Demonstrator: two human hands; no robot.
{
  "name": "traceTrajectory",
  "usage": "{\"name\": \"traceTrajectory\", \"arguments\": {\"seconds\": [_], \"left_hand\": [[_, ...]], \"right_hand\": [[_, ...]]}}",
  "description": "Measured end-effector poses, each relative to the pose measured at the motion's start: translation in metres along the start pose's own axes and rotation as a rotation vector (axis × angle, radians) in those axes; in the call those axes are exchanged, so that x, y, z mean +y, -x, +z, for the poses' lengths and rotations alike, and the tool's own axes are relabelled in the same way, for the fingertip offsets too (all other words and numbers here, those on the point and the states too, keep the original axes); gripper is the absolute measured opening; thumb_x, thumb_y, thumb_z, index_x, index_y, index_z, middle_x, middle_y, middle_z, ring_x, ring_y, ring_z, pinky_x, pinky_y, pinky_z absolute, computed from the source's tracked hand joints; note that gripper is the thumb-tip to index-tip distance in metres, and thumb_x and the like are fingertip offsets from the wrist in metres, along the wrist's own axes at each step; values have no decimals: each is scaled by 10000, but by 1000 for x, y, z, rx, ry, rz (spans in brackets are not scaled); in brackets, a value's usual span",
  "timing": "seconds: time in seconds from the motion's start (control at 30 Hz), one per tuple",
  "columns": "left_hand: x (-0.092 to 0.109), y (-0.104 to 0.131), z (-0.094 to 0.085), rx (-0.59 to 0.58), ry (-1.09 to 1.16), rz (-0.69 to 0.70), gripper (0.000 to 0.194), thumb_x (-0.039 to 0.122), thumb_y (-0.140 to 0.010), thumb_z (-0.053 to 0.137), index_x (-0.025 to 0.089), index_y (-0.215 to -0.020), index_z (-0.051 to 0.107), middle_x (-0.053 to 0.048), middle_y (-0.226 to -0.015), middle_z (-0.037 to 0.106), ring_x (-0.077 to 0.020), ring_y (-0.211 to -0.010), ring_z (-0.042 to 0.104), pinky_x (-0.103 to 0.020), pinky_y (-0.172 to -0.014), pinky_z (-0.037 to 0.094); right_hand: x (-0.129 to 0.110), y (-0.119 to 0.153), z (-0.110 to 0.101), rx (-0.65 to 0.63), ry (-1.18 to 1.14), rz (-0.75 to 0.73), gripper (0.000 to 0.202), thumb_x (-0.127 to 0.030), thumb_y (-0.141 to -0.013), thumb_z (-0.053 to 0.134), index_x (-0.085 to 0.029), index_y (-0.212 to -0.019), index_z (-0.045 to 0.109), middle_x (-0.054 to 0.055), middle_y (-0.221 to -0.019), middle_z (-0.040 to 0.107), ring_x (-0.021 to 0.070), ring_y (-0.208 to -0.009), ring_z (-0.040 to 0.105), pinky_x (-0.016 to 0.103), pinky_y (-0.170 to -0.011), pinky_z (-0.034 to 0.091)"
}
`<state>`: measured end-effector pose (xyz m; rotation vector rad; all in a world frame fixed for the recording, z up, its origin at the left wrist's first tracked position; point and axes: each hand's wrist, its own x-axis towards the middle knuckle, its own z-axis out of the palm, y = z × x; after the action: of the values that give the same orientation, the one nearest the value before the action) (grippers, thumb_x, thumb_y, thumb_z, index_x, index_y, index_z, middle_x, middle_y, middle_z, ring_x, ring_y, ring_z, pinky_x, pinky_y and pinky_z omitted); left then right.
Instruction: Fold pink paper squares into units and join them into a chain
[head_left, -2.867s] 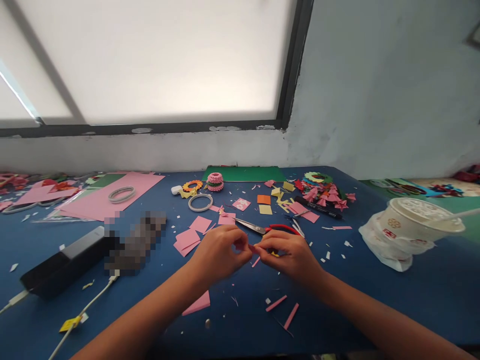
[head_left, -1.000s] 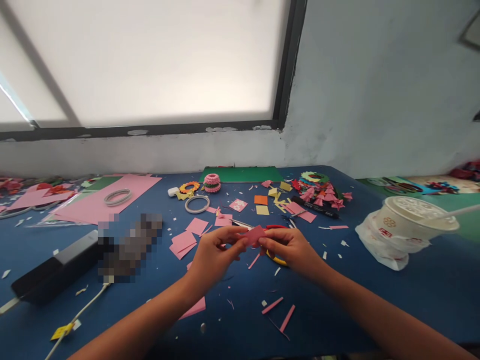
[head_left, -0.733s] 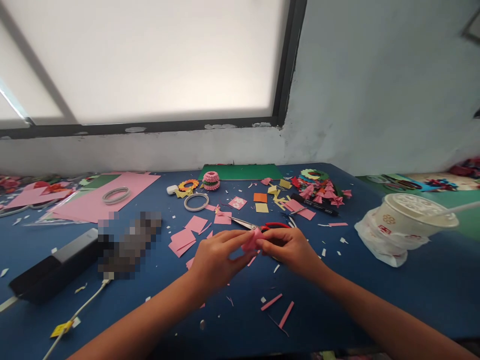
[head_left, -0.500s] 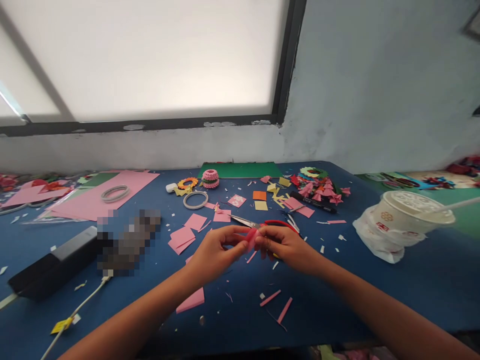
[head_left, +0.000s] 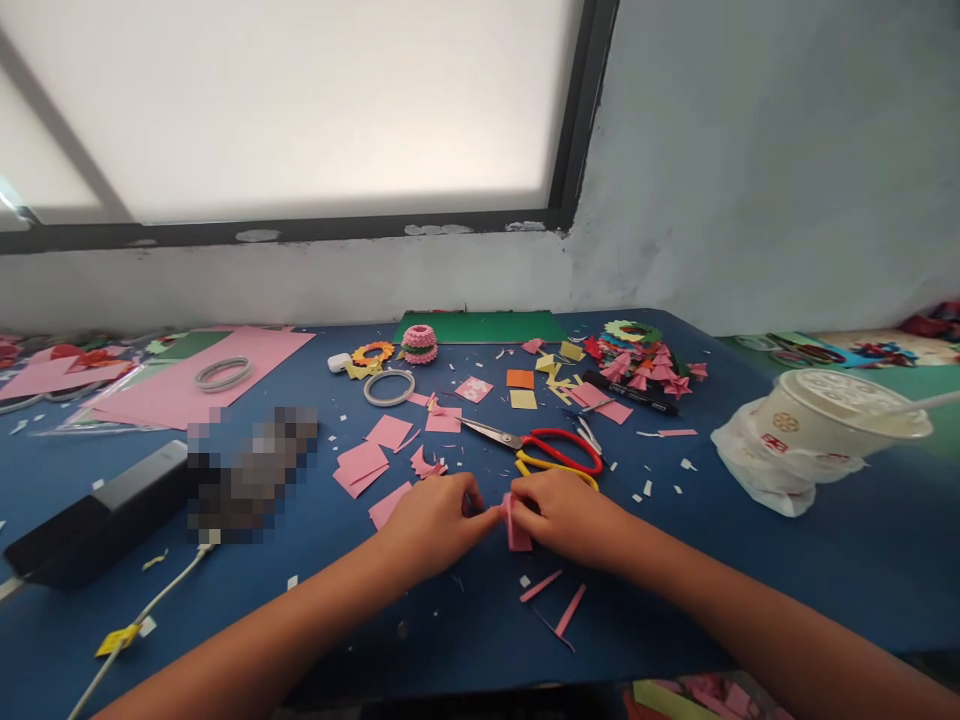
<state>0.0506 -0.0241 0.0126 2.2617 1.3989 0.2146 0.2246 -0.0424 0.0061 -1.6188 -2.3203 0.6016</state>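
Observation:
My left hand point(head_left: 439, 525) and my right hand point(head_left: 566, 515) meet low over the blue table, both closed on one small piece of pink paper point(head_left: 519, 535). It looks folded, and the right fingers cover its upper part. The left thumb and fingertips pinch at its left edge. Just beyond my right hand lie scissors point(head_left: 559, 450) with one red and one yellow handle loop, blades pointing left. Close to my left hand are a notched pink paper piece point(head_left: 426, 464) and a pink square point(head_left: 388, 504) partly hidden by the hand.
Pink squares point(head_left: 360, 465), a tape roll point(head_left: 389, 387), a black marker point(head_left: 630, 393) and a pile of folded paper point(head_left: 637, 360) lie farther back. A lidded cup point(head_left: 817, 425) in a plastic bag stands right. A black box point(head_left: 97, 510) and cable point(head_left: 150, 610) lie left.
Both hands have come down toward me with the pink paper, which now shows more of its surface. The scissors and the notched pink piece are more visible now.

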Motion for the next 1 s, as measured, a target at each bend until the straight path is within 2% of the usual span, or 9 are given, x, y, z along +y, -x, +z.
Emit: {"name": "traceTrajectory", "arguments": {"seconds": [0.1,0.17,0.27,0.33,0.53,0.67,0.77,0.9,1.0], "left_hand": [[4,-1,1,39,16,3,423,556,-794,441,171,-775,614,-39,-643,636,-185,-596,571,-237,-467,274],[4,-2,2,20,35,16,359,499,-801,467,174,-781,617,-31,-639,637,-182,-589,577,-234,-467,288],[1,-2,3,6,45,34,160,307,-766,528,176,-778,621,-12,-637,639,-166,-586,583,-225,-475,312],[-1,-2,4,23,31,41,102,215,-726,535,175,-764,621,-6,-640,637,-158,-589,585,-220,-481,324],[-2,1,9,82,-99,114,75,220,-757,553,181,-759,616,-7,-677,650,-167,-628,599,-236,-532,376],[-3,3,14,118,-261,243,102,163,-801,530,167,-738,610,-26,-712,650,-168,-640,614,-236,-544,402],[-7,6,17,135,-342,411,169,148,-843,488,155,-715,598,-24,-671,617,-152,-583,598,-224,-504,405],[-16,11,19,181,-378,627,196,165,-890,428,146,-783,591,-42,-738,621,-158,-619,601,-238,-526,464],[-20,12,20,225,-390,719,217,151,-908,378,131,-856,587,-71,-817,635,-172,-675,611,-264,-567,508]], "right_hand": [[-2,3,4,7,139,-23,218,-213,-823,431,-162,-645,546,42,-674,598,151,-614,527,254,-516,219],[-2,5,8,23,224,-43,208,-213,-837,426,-165,-692,567,44,-709,619,154,-625,555,255,-516,232],[-3,7,12,57,276,-51,177,-210,-845,446,-165,-718,562,35,-703,617,156,-627,575,255,-510,244],[-3,9,15,78,299,-53,144,-196,-848,461,-165,-742,553,30,-706,613,155,-626,583,252,-507,255],[-3,14,20,144,414,-181,102,-146,-864,483,-161,-774,529,35,-717,596,179,-624,600,255,-492,315],[6,18,23,168,417,-336,120,-84,-854,488,-158,-772,533,31,-718,591,180,-625,599,254,-504,392],[14,19,24,212,352,-431,148,-96,-874,460,-146,-775,558,38,-716,604,176,-635,601,263,-543,457],[23,20,25,306,240,-594,260,-123,-926,352,-113,-905,611,83,-807,656,178,-715,625,278,-634,520],[26,19,25,363,133,-641,300,-170,-944,334,-111,-971,627,101,-888,677,179,-790,639,289,-706,540]]}}
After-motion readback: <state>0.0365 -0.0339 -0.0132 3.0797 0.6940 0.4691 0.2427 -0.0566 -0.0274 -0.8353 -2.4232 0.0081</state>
